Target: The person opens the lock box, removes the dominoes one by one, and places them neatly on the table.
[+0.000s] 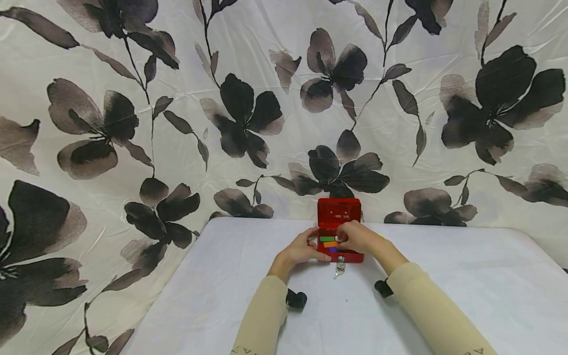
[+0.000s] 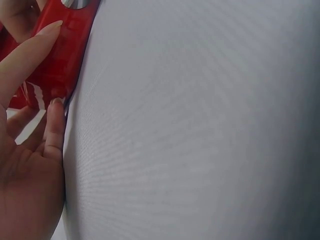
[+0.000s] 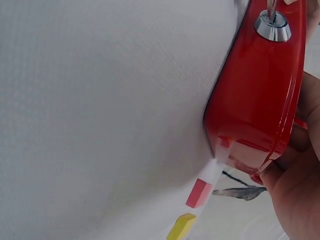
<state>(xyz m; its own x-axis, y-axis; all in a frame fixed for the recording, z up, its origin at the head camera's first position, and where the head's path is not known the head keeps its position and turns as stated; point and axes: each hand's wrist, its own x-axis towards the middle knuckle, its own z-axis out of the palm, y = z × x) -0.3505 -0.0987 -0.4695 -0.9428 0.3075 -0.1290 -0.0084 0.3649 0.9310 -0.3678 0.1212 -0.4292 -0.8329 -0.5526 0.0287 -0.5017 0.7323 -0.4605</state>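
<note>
A red metal cash box (image 1: 353, 257) stands with its lid raised on the white table. My left hand (image 1: 303, 248) grips its left end, the thumb along the front wall and the fingers against the side, as the left wrist view shows. Inside lie a green block (image 1: 327, 239), an orange block (image 1: 330, 244) and a purple block (image 1: 333, 250). My right hand (image 1: 356, 236) reaches over the right rim with bent fingers down in the box. Its fingertips are hidden, so I cannot tell whether they hold a block.
Keys (image 1: 339, 266) hang from the front lock (image 3: 273, 26). A red block (image 3: 199, 193) and a yellow block (image 3: 181, 226) lie on the table beyond the box's right end. Behind the white table (image 1: 213, 296) hangs a flower-patterned cloth (image 1: 248, 49).
</note>
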